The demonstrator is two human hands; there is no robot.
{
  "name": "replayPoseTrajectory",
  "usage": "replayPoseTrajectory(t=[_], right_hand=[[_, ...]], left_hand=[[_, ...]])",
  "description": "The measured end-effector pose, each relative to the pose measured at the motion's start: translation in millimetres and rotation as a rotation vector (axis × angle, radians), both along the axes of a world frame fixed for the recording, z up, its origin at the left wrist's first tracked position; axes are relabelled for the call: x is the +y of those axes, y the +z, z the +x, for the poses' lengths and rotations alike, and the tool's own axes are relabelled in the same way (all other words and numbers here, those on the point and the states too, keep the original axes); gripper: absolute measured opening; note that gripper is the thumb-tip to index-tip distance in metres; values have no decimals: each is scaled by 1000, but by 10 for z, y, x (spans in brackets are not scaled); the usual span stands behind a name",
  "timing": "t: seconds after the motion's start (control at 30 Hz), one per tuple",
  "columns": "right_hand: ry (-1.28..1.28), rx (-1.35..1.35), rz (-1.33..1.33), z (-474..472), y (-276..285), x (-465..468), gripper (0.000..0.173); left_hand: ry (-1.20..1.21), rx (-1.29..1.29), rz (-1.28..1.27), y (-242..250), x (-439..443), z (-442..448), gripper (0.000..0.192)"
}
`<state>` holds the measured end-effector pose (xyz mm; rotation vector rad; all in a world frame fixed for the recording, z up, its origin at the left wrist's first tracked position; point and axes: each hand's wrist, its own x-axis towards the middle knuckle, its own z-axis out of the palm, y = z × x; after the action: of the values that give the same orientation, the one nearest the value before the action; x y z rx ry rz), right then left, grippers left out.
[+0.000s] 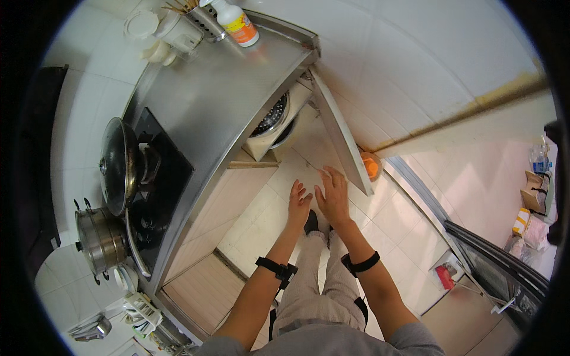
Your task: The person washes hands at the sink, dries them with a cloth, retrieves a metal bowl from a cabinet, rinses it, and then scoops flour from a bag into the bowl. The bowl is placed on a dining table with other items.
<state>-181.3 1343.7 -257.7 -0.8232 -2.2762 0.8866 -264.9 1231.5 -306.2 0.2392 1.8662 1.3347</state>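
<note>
My left hand (298, 205) hangs in front of my body over the tiled floor, its fingers apart and holding nothing. Close beside it is my right hand (333, 195), also bare, with fingers spread. To the right of that hand stands a swung-out cabinet door (343, 129). Beyond my hands, under the counter, a perforated metal steamer or colander (274, 115) sits on a cabinet shelf (262, 144). Part of another round metal vessel (287, 133) shows below that shelf.
Along the left runs a steel countertop (200, 93) with a gas hob (164, 196), a lidded wok (118, 167) and a steamer pot (100, 238). A spray bottle (238, 24) stands at the far end. An orange object (369, 167) lies behind the door; a dustpan (445, 271) is at right.
</note>
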Motion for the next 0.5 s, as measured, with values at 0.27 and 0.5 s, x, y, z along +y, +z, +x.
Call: replayPoseTrajectory(t=[0.27,0.5], right_hand=[[46,-32,-534,-1145,-2053,-296,26],[81,57,-1356,-2187,-3672,-39,26]], left_hand=[[113,26,-60,-773,-180,-1020,71],[71,43,-85,-1701,-468,-1513,70]])
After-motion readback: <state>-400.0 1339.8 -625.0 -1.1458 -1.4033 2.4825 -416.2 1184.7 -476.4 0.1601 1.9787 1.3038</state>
